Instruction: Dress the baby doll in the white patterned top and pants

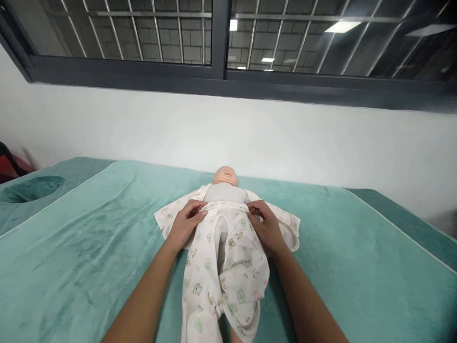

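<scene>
On a green sheet (107, 247), a doll (225, 175) lies face up, head far, as the left hand (186, 221) and right hand (266, 226), fingers nearly closed, pinch the pants (203, 286) at 2 sides, where uneven tugging could skew the waistband (223, 205) or bunch the shirt (291, 226).

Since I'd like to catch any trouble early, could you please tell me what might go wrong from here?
The left hand and right hand are at opposite sides of the waistband, so an uneven pull might twist the patterned trousers. The spread patterned top lies close by, so its cloth could get caught. The doll's head lies near the wall and might bump it.
</scene>
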A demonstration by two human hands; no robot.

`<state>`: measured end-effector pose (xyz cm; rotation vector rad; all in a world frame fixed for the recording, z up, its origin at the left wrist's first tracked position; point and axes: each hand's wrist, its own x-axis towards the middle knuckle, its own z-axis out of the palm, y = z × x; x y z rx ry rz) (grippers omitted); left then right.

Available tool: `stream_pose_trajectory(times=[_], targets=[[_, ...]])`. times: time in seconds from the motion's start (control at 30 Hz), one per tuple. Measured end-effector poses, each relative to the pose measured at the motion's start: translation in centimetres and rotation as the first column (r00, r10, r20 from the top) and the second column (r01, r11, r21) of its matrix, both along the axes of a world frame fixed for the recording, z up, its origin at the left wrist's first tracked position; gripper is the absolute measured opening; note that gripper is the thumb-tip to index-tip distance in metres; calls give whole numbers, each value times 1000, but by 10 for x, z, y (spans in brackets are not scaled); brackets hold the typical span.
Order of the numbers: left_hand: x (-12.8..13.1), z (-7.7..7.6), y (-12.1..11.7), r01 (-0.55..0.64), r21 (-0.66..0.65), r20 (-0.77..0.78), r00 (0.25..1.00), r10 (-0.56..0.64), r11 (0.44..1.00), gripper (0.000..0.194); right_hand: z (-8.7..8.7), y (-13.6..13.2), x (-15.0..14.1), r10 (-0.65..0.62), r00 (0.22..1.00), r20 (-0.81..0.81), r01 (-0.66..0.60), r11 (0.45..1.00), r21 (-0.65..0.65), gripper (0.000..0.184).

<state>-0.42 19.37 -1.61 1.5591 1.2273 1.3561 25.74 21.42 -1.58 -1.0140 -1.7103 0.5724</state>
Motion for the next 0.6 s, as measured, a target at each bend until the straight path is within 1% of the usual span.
stream_pose_trajectory(times=[0.07, 0.1, 0.13, 0.2, 0.23, 0.3, 0.37, 0.43, 0.5, 0.6], targets=[[3, 2, 2, -29, 124, -122, 992, 44, 992, 25, 1, 2, -3, -41, 993, 110, 25, 989, 142, 16], [5, 3, 4, -31, 183, -177, 982, 64, 983, 25, 1, 3, -5, -48, 986, 161, 19, 984, 179, 17], [6, 4, 6, -25, 230, -232, 969, 80, 973, 25, 1, 4, -7, -51, 977, 207, 11, 982, 189, 18], [9, 9, 10, -3, 270, -348, 932, 100, 963, 25, 3, 8, -10, -58, 960, 275, 12, 986, 166, 20], [10, 12, 13, -4, 266, -404, 907, 115, 964, 25, 3, 10, -12, -71, 955, 288, 30, 989, 144, 21], [11, 17, 22, -44, 225, -505, 849, 155, 973, 29, 5, 17, -17, -117, 954, 275, 99, 992, 79, 23], [12, 22, 33, -116, 170, -575, 795, 194, 979, 33, 7, 26, -22, -158, 964, 215, 168, 985, -33, 21], [13, 22, 45, -179, 130, -599, 769, 221, 975, 33, 8, 37, -27, -173, 973, 152, 195, 969, -148, 20], [14, 19, 52, -208, 97, -584, 780, 225, 973, 32, 6, 47, -30, -183, 978, 103, 201, 957, -208, 19], [13, 11, 51, -196, 20, -477, 860, 182, 980, 29, -1, 53, -33, -231, 972, 52, 237, 948, -214, 18]])
